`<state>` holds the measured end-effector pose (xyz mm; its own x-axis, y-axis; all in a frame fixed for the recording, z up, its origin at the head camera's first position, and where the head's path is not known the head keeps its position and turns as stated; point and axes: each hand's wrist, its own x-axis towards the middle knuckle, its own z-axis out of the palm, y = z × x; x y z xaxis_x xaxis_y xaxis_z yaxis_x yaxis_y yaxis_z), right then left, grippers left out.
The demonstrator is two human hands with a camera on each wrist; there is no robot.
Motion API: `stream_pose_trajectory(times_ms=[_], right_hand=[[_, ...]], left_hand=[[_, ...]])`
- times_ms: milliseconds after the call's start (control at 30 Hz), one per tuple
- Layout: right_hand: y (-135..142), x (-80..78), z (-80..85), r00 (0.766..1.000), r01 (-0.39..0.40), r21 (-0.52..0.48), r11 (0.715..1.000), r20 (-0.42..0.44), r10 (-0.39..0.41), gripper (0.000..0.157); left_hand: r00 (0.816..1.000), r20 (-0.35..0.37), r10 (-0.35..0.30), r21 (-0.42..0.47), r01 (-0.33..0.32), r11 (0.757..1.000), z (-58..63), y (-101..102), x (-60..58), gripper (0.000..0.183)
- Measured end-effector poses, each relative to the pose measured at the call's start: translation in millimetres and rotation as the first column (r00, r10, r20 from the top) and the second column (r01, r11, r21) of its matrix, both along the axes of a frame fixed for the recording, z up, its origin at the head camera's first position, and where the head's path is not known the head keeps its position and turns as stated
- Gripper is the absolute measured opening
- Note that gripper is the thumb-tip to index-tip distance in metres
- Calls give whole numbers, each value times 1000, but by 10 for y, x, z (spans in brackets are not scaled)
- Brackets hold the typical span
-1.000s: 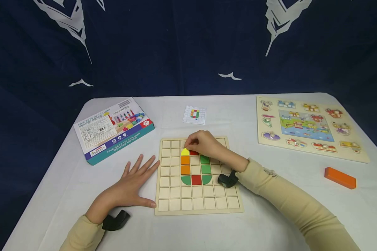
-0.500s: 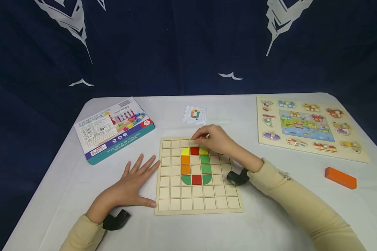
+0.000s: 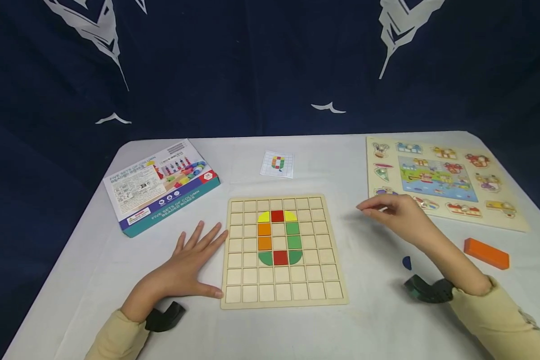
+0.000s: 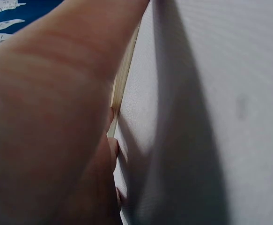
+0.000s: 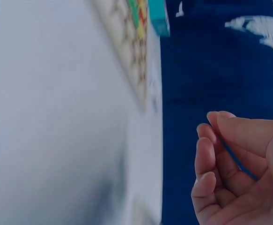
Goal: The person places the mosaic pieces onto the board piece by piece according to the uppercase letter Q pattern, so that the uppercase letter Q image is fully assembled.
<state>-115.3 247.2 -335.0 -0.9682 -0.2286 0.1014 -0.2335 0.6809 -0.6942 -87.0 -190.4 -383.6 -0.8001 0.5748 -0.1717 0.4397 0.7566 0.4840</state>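
Note:
A wooden grid board (image 3: 245,295) lies mid-table. On it, two red squares (image 3: 277,216), yellow quarter-round corners (image 3: 264,217), orange squares (image 3: 264,243), green squares (image 3: 293,242) and green quarter-round corners (image 3: 265,258) form a ring. The left hand (image 3: 191,267) rests palm down with spread fingers, fingertips and thumb at the board's left edge. Off to the right, the right hand (image 3: 398,215) hovers over the cloth, fingers loosely bent and nothing held. Its fingers (image 5: 205,154) show from the palm side in the right wrist view. A small dark blue quarter-round piece (image 3: 407,262) lies below it.
A small pattern card (image 3: 277,165) lies behind the board. At the back left sits a cardboard toy box (image 3: 162,187); at the back right is a peg puzzle (image 3: 436,175). An orange block (image 3: 487,253) lies beside the right forearm.
The right hand has left the top of the ring and moved right, off the board. Its arm has uncovered the dark blue piece and the board's right side. The left hand stays put.

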Motion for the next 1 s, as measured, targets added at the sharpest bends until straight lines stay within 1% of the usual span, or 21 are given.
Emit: stream_pose_trajectory(times_ms=[167,300,367,467,567,700,867,1000], right_hand=[[369,316,-175,995,36,-8,999,98,-35,19],[587,496,-281,987,57,2,998,149,-57,20],[672,568,-321,986,77,17,997,150,-78,20],[746,648,-367,985,113,72,991,124,-121,18],[760,718,-396,986,144,142,979,58,-154,16],[722,771,-441,989,146,181,973,-19,-145,23],[654,787,-511,990,132,206,970,-74,-119,37],[625,791,-534,989,134,206,969,-93,-117,37]], left_hand=[[1000,-15,2,2,-2,1000,6,-1,2,116],[1000,-19,7,6,-7,1000,11,-2,6,116],[1000,-19,7,8,-7,1000,13,-2,9,116],[1000,-16,8,9,-8,1000,17,0,12,117],[1000,-16,8,10,-8,1000,18,-1,13,116],[1000,-20,6,12,-6,1000,21,-3,11,116],[1000,-21,3,12,-3,1000,19,0,6,117],[1000,-21,0,7,0,1000,12,1,0,117]])
